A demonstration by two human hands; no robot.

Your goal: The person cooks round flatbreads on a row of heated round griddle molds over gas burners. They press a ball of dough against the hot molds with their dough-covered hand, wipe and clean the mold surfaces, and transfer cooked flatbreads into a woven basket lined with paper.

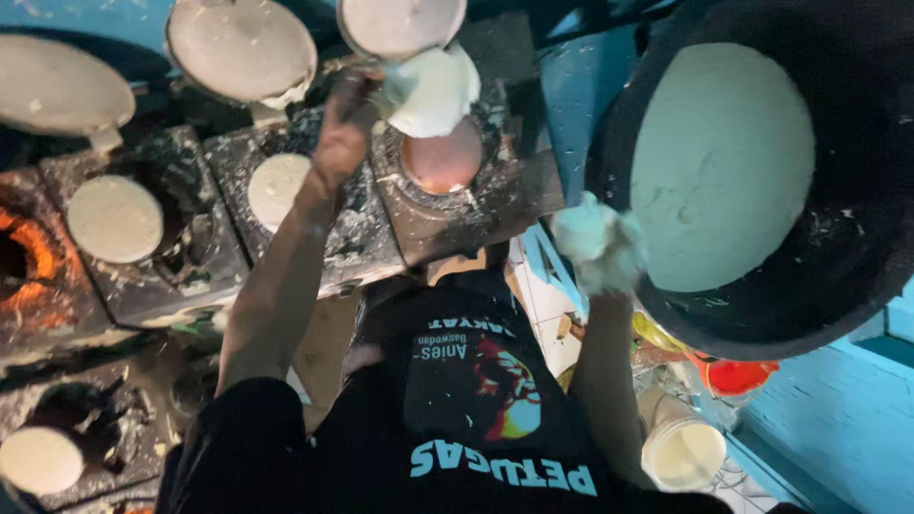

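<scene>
My left hand [341, 133] reaches over the stove blocks and pinches the edge of a thin white sheet [430, 90]. The sheet hangs from a raised round pan [400, 24], above a bare orange hot plate [443, 157]. My right hand [600, 249] is coated in white batter and is closed on a wet lump of white dough. It sits by the near rim of a big black basin [857, 266] filled with pale batter [724, 162].
Several dark, batter-spattered stove blocks [314, 238] hold round pale discs [114, 219] [278, 186] [40, 459]. Two more round pans are tilted up behind them [243, 48] [57, 88]. Embers glow at the far left [29, 257]. A red bowl [733, 376] and a white tub [684, 452] stand by a blue wall.
</scene>
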